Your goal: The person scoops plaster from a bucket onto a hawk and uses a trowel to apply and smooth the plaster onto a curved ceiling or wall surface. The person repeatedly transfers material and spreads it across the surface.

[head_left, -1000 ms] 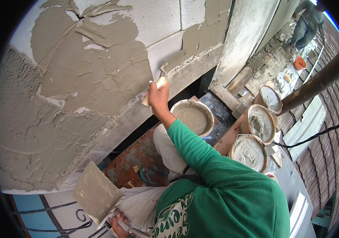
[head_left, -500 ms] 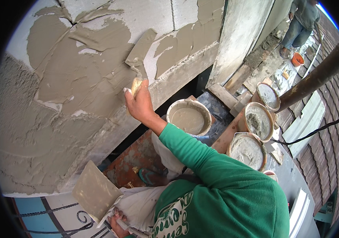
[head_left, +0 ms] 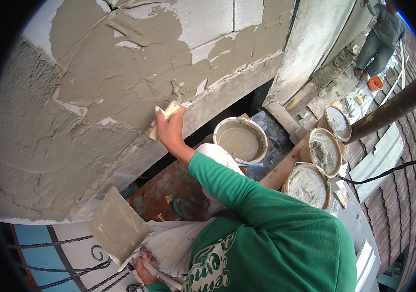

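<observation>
My right hand [head_left: 170, 130] is closed round the pale handle of a trowel [head_left: 173, 109], low on the wall [head_left: 135, 73]. The trowel's blade lies against the wall and is hard to tell from the wet grey mortar there. Bare white block [head_left: 203, 24] shows between the mortar patches. Down at the lower left, my left hand [head_left: 147, 270] grips the lower edge of a flat, mortar-smeared hawk [head_left: 120, 225], held tilted. Nearest my right forearm stands a bucket [head_left: 241, 141] of wet grey mortar.
Three more buckets, one of them [head_left: 307, 187] nearest me, line the right side. A dark pole [head_left: 393, 107] slants over a tiled roof [head_left: 402, 204], crossed by a black cable [head_left: 388, 170]. Another person [head_left: 380, 44] stands far right, by an orange bucket [head_left: 375, 83]. A twisted metal railing [head_left: 57, 243] runs at lower left.
My right hand has moved slightly down in the picture, and the trowel blade, plainly visible before, now blends into the mortar. More mortar covers the white gap near it. The view has shifted slightly.
</observation>
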`<state>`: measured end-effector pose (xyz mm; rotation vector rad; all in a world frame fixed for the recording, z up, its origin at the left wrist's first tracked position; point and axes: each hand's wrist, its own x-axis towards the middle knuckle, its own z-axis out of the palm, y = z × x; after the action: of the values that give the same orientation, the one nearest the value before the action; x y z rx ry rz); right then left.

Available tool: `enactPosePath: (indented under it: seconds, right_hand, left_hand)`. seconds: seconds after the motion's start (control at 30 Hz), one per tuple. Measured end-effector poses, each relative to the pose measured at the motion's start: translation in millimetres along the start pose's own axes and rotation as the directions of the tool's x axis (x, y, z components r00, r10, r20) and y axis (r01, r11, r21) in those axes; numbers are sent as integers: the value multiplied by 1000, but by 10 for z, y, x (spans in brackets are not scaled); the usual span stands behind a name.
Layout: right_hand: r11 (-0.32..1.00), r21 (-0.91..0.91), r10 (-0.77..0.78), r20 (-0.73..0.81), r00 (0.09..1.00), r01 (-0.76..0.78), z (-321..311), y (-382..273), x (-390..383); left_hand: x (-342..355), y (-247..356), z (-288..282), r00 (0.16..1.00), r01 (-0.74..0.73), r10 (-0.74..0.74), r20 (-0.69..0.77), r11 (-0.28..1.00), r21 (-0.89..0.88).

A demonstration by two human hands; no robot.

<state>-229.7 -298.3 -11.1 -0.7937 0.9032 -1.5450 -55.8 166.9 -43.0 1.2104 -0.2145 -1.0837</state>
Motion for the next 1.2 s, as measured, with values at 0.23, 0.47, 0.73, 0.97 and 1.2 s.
enactPosePath:
  seconds: [0.23,0.47,0.73,0.97,1.2]
  right_hand:
    - [936,-166,-276,195,941,309,-18,157,-471]
    - [991,31,-133,254,958,129,-253,-111,-352]
    - [988,-73,-101,374,922,138,-1843,-859,-115]
    - [-221,-968,204,72,976,118,-3406,-1449,340]
    - [-675,-505,451,294,843,538,-3837,-666,827]
  left_hand:
    - [114,20,-80,1000,17,-16,23,1000,-8]
    - [-14,-21,-124,1000,21,-22,-12,1000,-22]
    - [-124,8,119,998,48,-35,-61,974,220]
    - [-30,-3,423,999,34,-36,5,974,224]
    - [-16,32,811,999,54,-48,-24,938,342]
